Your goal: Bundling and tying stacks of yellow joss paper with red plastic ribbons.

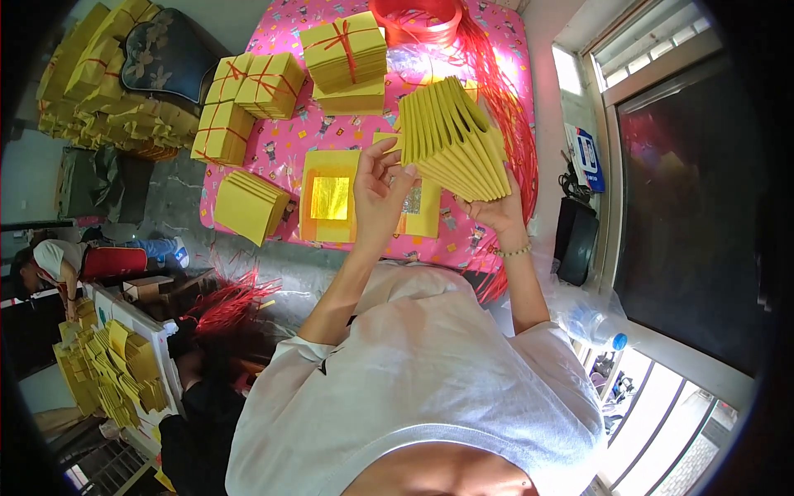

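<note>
Right hand (500, 213) partly behind yellow stack (451, 145), silver square (412, 201) part-covered

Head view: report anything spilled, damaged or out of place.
The red strands look messy: they straggle down the right side of the pink table and over its near edge, and a tangled red heap lies to its lower left, unlike the tied yellow bundles. The held yellow stack fans open but shows no clear damage.
</note>
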